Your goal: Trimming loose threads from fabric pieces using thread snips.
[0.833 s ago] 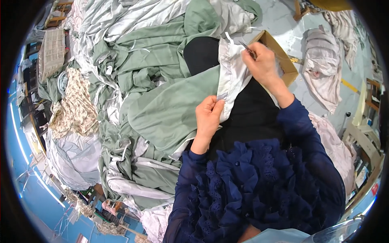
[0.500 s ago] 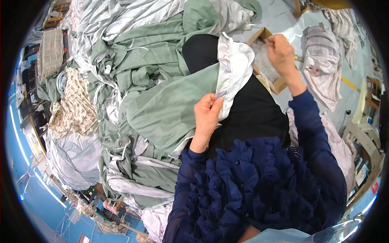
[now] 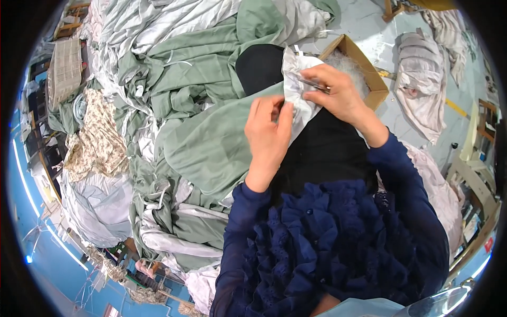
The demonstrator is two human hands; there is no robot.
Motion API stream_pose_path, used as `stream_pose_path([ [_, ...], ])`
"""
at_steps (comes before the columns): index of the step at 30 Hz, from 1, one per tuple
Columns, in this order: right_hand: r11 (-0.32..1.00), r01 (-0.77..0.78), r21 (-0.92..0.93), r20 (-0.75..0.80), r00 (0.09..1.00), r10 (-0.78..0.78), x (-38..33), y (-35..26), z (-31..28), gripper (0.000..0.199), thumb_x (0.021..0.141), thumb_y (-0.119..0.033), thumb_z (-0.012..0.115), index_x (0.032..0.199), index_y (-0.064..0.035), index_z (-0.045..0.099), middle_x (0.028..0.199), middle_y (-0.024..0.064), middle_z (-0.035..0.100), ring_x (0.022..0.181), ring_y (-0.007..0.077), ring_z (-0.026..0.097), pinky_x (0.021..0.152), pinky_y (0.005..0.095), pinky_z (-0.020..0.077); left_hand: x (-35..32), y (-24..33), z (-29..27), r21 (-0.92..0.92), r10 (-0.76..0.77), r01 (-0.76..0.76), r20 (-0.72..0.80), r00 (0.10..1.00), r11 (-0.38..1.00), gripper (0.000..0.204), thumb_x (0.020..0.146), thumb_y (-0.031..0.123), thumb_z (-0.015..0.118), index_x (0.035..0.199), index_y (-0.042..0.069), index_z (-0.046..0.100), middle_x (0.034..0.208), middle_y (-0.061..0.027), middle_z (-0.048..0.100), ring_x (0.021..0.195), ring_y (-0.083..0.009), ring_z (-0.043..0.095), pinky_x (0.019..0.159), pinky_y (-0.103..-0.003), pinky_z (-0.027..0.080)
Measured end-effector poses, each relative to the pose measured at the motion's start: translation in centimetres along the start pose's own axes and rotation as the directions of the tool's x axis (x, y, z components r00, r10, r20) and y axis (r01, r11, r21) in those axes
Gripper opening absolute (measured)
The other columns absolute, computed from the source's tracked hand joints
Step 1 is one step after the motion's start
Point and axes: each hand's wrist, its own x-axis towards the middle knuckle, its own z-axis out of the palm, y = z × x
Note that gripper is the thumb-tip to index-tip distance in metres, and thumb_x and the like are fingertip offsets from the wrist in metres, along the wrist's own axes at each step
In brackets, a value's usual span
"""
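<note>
Between left grip (image 3: 267, 129) and right grip (image 3: 340, 95): white band (image 3: 297, 99) edging green cloth (image 3: 216, 140). Right, closed round small metal tool (image 3: 318, 85) (snips, I judge remotely), just back from cardboard box (image 3: 378, 96); both meet at band again. Left half-curled; can't tell if pinching.

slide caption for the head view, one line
Right hand holding a small metal tool, left hand nearby, over white-edged green fabric.

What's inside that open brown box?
A pale, wispy tangle, perhaps thread scraps, shows inside the box. The right hand hides part of the box, and the tangle covers whatever lies beneath it.
</note>
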Motion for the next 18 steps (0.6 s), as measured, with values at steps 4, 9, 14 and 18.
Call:
stream_pose_path([
  [4, 0.988, 0.091, -0.127, 0.05, 0.995, -0.086, 0.0, 0.5, 0.5, 0.017, 0.077, -0.002, 0.076, 0.091, -0.0019, 0.067, 0.083, 0.0072, 0.06, 0.068, 0.0166, 0.055, 0.06, 0.032, 0.0429, 2.7, 0.2, 0.6, 0.057, 0.023, -0.026, 0.048, 0.999, 0.998, 0.011, 0.088, 0.011, 0.067, 0.092, 0.0, 0.066, 0.081, -0.0102, 0.061, 0.069, -0.0235, 0.063, 0.064, -0.033, 0.049],
  [9, 0.992, -0.002, -0.126, 0.035, 0.999, 0.006, -0.6, 0.0, 0.3, 0.009, 0.082, -0.003, 0.072, 0.084, -0.0005, 0.063, 0.077, 0.0075, 0.057, 0.069, 0.0172, 0.055, 0.06, 0.0306, 0.0416, 4.2, -0.5, 1.3, 0.195, -0.075, 0.066, 0.04, 0.996, 0.979, 0.02, 0.086, 0.021, 0.069, 0.091, 0.001, 0.069, 0.077, -0.0119, 0.068, 0.068, -0.0244, 0.065, 0.063, -0.035, 0.049],
  [14, 0.967, -0.24, 0.089, 0.111, 0.967, 0.229, -0.5, -0.7, -0.8, 0.008, 0.085, -0.004, 0.068, 0.086, 0.0003, 0.062, 0.077, 0.003, 0.055, 0.07, 0.0129, 0.053, 0.062, 0.0282, 0.0407, 4.9, -1.2, 0.7, 0.072, -0.182, 0.169, 0.251, 0.951, 0.983, 0.017, 0.084, 0.018, 0.07, 0.083, 0.001, 0.068, 0.064, -0.0097, 0.066, 0.056, -0.0209, 0.061, 0.057, -0.034, 0.047],
  [18, 0.908, -0.092, 0.408, -0.014, 0.994, 0.107, 0.1, -1.8, -0.2, 0.007, 0.089, -0.005, 0.066, 0.085, -0.0017, 0.061, 0.082, 0.0016, 0.058, 0.071, 0.0085, 0.051, 0.062, 0.0252, 0.0402, 4.4, -1.4, 0.9, -0.038, -0.215, 0.226, 0.184, 0.959, 0.973, 0.015, 0.084, 0.014, 0.068, 0.081, 0.0, 0.067, 0.06, -0.0073, 0.063, 0.052, -0.0149, 0.056, 0.053, -0.031, 0.044],
])
